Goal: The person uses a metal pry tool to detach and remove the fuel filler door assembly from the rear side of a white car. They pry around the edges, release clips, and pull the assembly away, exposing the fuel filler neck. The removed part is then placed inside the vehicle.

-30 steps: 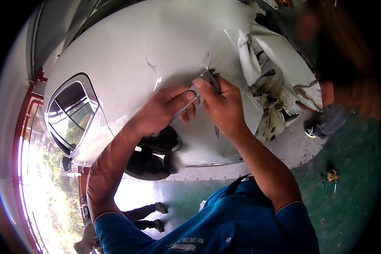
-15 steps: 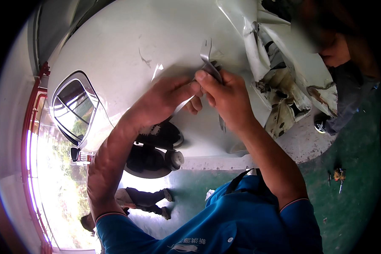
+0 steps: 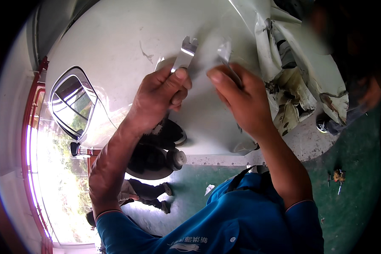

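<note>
My left hand (image 3: 160,94) is closed around a flat silver pry tool (image 3: 184,56); its forked end sticks up beyond my thumb. To its right, my right hand (image 3: 246,94) is closed on a second metal pry tool (image 3: 225,51), whose upper end is smeared by motion. The two tools are apart, held up in front of a white car body panel (image 3: 110,46). My fingers hide the middle of both tools.
Crumpled, torn white bodywork (image 3: 298,89) lies to the right, with another person beyond it. A dark rounded thing with a pale round end (image 3: 180,159) sits below my left hand. An orange-and-dark tool (image 3: 338,175) rests on the green floor (image 3: 292,203).
My hands, close together half a second ago, have drawn apart. The forked tool now stands upright in my left hand, and my right hand has moved right with the other tool.
</note>
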The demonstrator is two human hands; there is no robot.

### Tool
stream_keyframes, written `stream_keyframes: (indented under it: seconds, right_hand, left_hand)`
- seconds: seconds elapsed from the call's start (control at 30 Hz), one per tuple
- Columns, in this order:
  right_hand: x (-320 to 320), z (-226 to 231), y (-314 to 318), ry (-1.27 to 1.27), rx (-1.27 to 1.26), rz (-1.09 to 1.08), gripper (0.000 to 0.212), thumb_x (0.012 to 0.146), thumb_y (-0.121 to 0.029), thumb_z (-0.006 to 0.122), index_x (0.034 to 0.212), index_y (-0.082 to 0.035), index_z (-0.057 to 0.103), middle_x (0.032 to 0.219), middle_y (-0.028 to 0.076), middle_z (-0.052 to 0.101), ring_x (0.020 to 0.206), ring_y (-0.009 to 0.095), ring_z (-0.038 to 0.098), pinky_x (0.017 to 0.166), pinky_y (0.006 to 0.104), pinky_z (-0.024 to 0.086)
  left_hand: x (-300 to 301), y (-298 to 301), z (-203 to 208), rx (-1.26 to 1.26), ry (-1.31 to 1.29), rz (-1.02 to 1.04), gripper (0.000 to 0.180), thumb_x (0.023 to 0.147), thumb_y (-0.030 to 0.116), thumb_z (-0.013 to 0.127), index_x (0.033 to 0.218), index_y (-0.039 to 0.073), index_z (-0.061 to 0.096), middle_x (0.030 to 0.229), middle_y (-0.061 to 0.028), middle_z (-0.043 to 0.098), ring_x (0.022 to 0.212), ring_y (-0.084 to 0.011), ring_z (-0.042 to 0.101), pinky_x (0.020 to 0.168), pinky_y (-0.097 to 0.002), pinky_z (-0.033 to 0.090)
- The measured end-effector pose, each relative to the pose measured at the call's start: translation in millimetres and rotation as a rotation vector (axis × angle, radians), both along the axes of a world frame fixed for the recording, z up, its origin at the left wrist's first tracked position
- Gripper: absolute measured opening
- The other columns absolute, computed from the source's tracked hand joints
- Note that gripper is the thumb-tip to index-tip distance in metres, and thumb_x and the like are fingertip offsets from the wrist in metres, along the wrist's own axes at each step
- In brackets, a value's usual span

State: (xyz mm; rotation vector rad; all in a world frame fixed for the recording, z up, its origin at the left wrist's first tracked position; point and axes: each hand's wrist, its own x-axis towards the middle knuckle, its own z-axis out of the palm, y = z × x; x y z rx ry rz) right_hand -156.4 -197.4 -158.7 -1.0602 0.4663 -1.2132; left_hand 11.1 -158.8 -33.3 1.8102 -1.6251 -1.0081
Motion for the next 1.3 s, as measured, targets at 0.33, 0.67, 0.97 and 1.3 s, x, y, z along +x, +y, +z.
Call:
stream_keyframes:
  seconds: [0.33,0.67,0.97,1.3]
  right_hand:
    - [1.1,-35.9,47.1,0.397,-0.246,0.554,0.033,0.097,-0.023,0.063,0.119,0.002,0.06,0.093,0.019,0.067,0.083,0.032,0.067,0.077,0.0415,0.051]
    - [52.9,-66.5,77.3,0.596,-0.671,0.104,0.017,0.1,-0.02,0.057,0.092,-0.006,0.06,0.078,0.013,0.065,0.069,0.036,0.066,0.06,0.046,0.052]
    - [71.1,-60.7,75.8,0.614,-0.645,0.101,0.022,0.099,-0.024,0.059,0.088,-0.005,0.058,0.076,0.013,0.065,0.068,0.036,0.067,0.058,0.0464,0.053]
    - [77.7,-46.8,89.4,0.608,-0.472,0.083,0.024,0.098,-0.023,0.061,0.083,-0.005,0.06,0.068,0.016,0.064,0.064,0.038,0.065,0.058,0.0469,0.051]
  left_hand:
    - [0.4,-1.9,-5.4,-0.074,0.033,0.007,0.042,0.107,0.042,0.049,0.091,0.005,0.058,0.066,0.0016,0.044,0.058,-0.007,0.041,0.054,-0.0239,0.042]
    - [-0.4,-2.3,-3.0,-0.06,0.033,-0.013,0.041,0.107,0.042,0.049,0.091,0.005,0.058,0.065,0.0019,0.044,0.056,-0.0068,0.041,0.054,-0.0235,0.042]
    - [1.8,-2.3,-6.7,-0.081,0.033,-0.04,0.042,0.107,0.042,0.049,0.092,0.004,0.058,0.065,0.0018,0.044,0.056,-0.0064,0.041,0.052,-0.0235,0.042]
    - [1.1,-0.9,-7.6,-0.105,0.028,-0.035,0.041,0.107,0.041,0.05,0.092,0.003,0.058,0.065,0.0018,0.044,0.056,-0.0059,0.042,0.052,-0.0229,0.042]
